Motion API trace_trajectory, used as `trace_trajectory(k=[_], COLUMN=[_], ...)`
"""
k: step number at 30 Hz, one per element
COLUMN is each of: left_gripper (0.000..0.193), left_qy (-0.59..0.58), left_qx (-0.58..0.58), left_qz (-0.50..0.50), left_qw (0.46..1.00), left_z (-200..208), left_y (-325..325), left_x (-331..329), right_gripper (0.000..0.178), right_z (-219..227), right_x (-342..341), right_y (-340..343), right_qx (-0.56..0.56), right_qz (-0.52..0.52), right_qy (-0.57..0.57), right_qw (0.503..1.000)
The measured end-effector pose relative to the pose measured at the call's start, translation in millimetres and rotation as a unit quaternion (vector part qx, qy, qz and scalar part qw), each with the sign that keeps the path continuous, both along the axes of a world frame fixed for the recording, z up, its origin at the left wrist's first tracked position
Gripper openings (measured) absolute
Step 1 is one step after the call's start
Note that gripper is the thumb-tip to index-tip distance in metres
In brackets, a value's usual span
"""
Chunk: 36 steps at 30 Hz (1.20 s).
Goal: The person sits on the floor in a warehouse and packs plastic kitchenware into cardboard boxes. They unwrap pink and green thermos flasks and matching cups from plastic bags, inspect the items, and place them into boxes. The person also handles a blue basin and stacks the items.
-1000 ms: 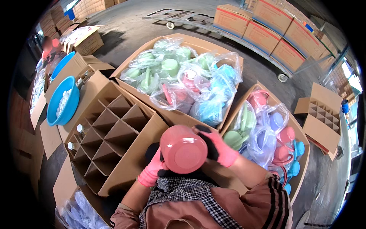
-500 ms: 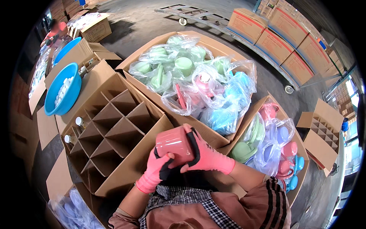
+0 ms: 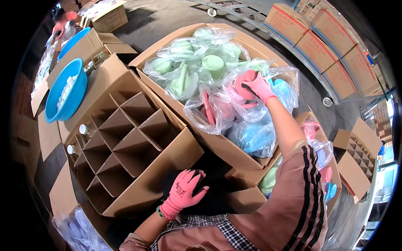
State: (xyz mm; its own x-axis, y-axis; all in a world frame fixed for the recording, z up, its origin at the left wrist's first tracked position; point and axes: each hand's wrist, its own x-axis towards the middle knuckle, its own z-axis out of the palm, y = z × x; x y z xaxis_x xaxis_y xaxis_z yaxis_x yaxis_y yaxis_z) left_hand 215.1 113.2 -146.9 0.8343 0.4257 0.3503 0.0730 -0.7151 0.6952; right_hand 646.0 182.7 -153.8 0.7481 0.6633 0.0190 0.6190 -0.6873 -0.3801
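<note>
My right hand (image 3: 260,87), in a pink glove with dark finger pads, reaches into the large carton (image 3: 224,146) at the centre. Its fingers are closed on a glossy pink cup-shaped piece (image 3: 245,83) among bagged pink vessels. My left hand (image 3: 184,194), gloved alike, is held low in front of me with its fingers spread and nothing in it. Green lidded vessels (image 3: 212,65) in clear bags fill the carton's far part. Blue bagged pieces (image 3: 253,138) lie at its near right. The underside of the gripped pink piece is hidden.
A carton with cardboard dividers (image 3: 125,138) stands at left, two white-capped bottles (image 3: 83,129) in its cells. Beyond it are blue basins (image 3: 79,94). Another carton at right holds coloured vessels (image 3: 325,173). A trolley (image 3: 289,39) bears stacked cartons; a person (image 3: 63,23) is far left.
The pink cup-shaped piece both hands held before me is gone from there. My right hand has moved forward and right into the carton; my left hand has let go and opened.
</note>
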Motion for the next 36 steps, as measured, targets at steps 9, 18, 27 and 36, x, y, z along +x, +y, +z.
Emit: trace_trajectory(k=[9,18,27,36], left_gripper=[0.034,0.035,0.033,0.031], left_qy=[0.057,0.083,0.082,0.050], left_qx=[-0.012,-0.016,-0.021,-0.003], left_qz=[0.034,0.038,0.038,0.021], left_qw=[0.998,0.996,0.996,0.999], left_z=[-1,-1,-2,-1], left_y=[10,12,12,6], left_x=[-1,-1,1,3], right_gripper=[0.083,0.094,0.085,0.092], right_z=[-41,-54,-48,-43], right_x=[-34,-45,-45,-22], right_y=[57,40,37,31], right_qx=[-0.140,-0.143,-0.095,-0.060], right_qz=[0.098,0.069,0.016,-0.017], right_qy=[-0.151,-0.170,-0.099,0.058], right_qw=[0.974,0.973,0.990,0.996])
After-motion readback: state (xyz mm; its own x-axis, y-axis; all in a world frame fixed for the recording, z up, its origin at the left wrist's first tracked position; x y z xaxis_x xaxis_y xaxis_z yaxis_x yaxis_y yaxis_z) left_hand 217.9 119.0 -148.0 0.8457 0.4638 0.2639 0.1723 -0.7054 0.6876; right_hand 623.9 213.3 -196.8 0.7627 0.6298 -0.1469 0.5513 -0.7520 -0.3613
